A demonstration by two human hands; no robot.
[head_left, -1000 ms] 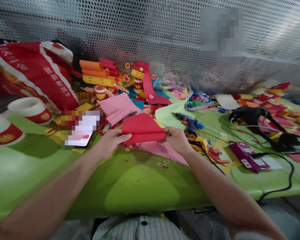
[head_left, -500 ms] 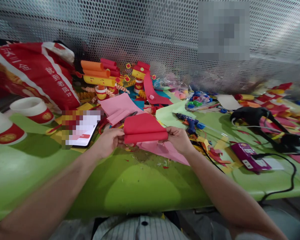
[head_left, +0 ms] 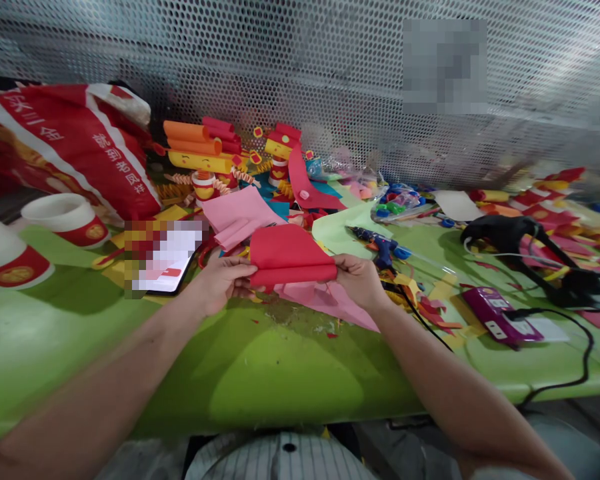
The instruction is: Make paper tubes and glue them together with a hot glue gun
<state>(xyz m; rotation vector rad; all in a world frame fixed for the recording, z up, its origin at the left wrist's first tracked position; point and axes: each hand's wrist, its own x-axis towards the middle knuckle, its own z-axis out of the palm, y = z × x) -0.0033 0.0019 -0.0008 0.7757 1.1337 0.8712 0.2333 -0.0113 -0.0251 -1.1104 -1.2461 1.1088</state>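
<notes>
A sheet of red paper [head_left: 291, 248], its near edge rolled into a tube, is held between my two hands above the table. My left hand [head_left: 226, 279] pinches the left end of the roll, fingers closed on it. At the opposite end, my right hand [head_left: 359, 279] grips the roll between thumb and fingers. Below and behind the roll lies pink paper [head_left: 330, 303]. Another pink sheet [head_left: 245, 210] with a rolled edge rests farther back. A blue glue gun [head_left: 383, 245] lies beyond my right hand, on light green paper [head_left: 340, 227].
Left of my hands are a phone [head_left: 170, 263] and paper cups [head_left: 66, 219]. Paper figures [head_left: 200, 160] stand at the back before a perforated metal wall [head_left: 300, 67]. A purple power strip [head_left: 500, 317] with a black cable and a black headband-like device [head_left: 535, 257] sit at right.
My left fingers have shifted slightly further onto the left end of the red roll. Otherwise the hands and paper keep nearly the same place.
</notes>
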